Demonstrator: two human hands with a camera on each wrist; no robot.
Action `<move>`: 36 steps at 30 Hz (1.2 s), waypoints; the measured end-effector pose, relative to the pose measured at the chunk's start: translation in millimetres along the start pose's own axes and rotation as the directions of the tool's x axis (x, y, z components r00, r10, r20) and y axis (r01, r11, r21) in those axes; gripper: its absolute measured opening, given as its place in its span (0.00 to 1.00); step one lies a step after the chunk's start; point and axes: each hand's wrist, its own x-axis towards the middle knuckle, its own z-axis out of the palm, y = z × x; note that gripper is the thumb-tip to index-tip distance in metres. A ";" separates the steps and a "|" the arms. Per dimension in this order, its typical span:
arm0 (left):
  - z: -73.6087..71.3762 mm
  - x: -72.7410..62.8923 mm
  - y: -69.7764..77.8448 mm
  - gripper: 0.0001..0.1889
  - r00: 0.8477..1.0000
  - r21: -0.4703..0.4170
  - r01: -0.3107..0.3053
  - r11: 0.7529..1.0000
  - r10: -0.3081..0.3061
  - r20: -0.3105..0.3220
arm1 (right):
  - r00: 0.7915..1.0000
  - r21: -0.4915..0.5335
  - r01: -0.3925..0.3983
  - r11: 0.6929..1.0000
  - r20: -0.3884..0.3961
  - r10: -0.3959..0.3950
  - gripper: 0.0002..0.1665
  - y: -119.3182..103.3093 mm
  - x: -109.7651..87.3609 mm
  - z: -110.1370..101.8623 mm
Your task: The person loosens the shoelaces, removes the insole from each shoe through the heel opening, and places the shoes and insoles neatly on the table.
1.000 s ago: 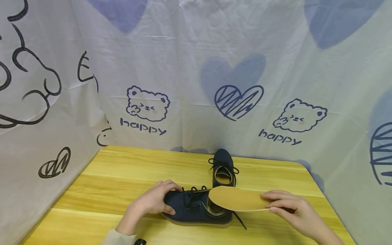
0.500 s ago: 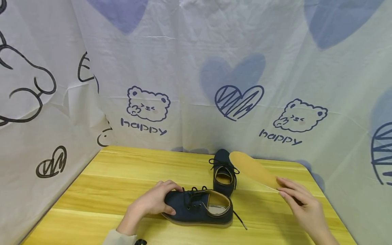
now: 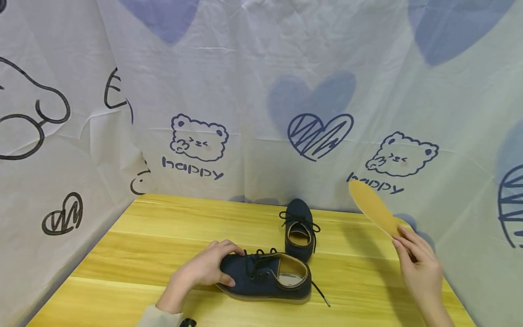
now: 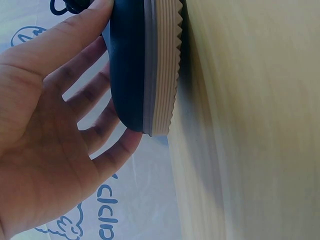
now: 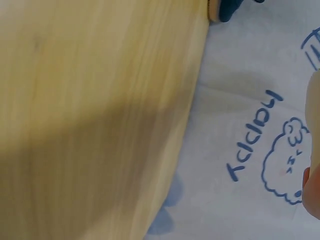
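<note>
My left hand (image 3: 206,268) grips the toe of a navy lace-up shoe (image 3: 261,284) lying sideways across the table. In the left wrist view, the thumb and fingers wrap round the toe (image 4: 127,75) above its ridged tan sole (image 4: 164,65). The shoe's opening shows a pale inner bottom. On the right, my right hand (image 3: 421,263) pinches one end of a tan insole (image 3: 373,206), raised above the table and tilted up to the left. Only a fingertip (image 5: 312,192) and part of the insole (image 5: 315,115) show at the right wrist view's edge.
A second navy shoe (image 3: 299,231) stands behind the first, toe to the back, with its lace tied in a bow. A loose lace end (image 3: 320,293) trails on the wooden table (image 3: 163,227). A printed white cloth (image 3: 253,91) hangs behind and at both sides.
The right hand has moved the insole from over the shoe's opening, up and to the right, tilting it more steeply. The left hand and its shoe have stayed put.
</note>
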 end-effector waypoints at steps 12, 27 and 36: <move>-1.6 -1.2 2.5 0.35 1.000 0.000 0.005 1.000 -0.005 0.004 | 0.979 -0.187 -0.150 0.971 0.106 0.171 0.09 23.7 -3.5 13.7; -2.4 -0.4 2.8 0.34 1.000 -0.015 0.008 1.000 -0.007 0.012 | 0.804 -0.368 -0.264 0.891 0.426 0.414 0.14 40.0 -14.4 33.6; -2.3 -0.5 2.6 0.34 1.000 -0.015 0.009 1.000 -0.009 0.007 | 0.605 -0.429 -0.287 0.856 0.612 0.509 0.20 39.2 -10.7 44.5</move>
